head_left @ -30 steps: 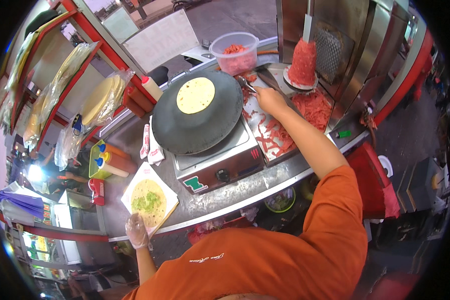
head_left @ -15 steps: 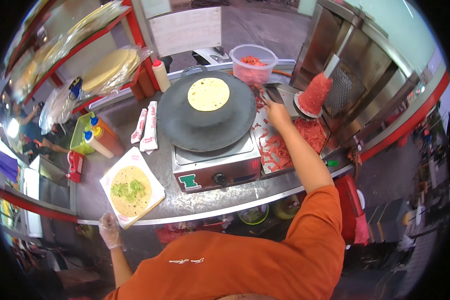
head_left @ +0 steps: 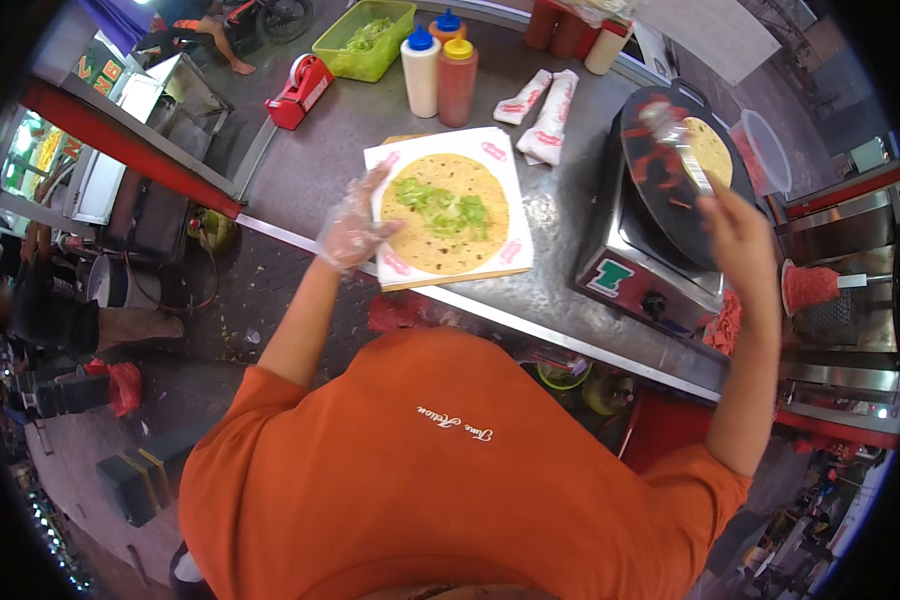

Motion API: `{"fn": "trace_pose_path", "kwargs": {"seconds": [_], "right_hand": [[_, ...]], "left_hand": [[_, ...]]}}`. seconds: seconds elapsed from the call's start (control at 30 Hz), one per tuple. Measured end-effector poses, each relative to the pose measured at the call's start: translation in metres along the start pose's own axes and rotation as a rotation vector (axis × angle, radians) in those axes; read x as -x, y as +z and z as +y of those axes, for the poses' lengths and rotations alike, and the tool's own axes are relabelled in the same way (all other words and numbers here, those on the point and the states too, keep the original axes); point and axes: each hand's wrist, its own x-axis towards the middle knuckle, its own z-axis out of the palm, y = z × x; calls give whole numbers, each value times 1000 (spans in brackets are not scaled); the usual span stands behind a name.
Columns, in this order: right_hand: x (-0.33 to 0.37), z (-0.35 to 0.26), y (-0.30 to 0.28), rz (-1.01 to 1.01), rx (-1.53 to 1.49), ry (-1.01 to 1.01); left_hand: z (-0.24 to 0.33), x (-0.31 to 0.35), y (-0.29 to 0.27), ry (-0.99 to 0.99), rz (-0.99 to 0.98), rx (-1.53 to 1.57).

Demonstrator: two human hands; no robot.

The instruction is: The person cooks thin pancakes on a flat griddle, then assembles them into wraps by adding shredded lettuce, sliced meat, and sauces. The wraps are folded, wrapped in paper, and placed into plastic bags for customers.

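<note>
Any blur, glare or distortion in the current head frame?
Head view: metal utensil in the right hand motion-blurred, flatbread fairly sharp; head view: glare patches on the steel counter; head view: fisheye bowing, black corners.

Head-height fisheye, downward over counter [head_left: 562, 232], rim perhaps soft

On round black griddle [head_left: 675, 225]: one yellow flatbread [head_left: 708, 155]; left: one lettuce-topped flatbread [head_left: 428, 242], two white paper-wrapped rolls [head_left: 549, 125], three blue/yellow-capped bottles [head_left: 457, 90].
</note>
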Motion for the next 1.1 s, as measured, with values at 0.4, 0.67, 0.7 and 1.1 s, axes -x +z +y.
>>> {"fn": "trace_pose_path", "kwargs": {"seconds": [0.4,0.67,0.7,1.1], "right_hand": [[91,-34,237,-249,202,-155],[85,-76,186,-354,405,-64],[89,-82,182,-329,325,-20],[74,-19,270,115,370,383]], "left_hand": [[-33,-38,-6,301,-421,-133],[-26,-86,2,797,-490,45],[-29,-88,0,787,-457,49],[22,-67,13,505,-433,63]]}}
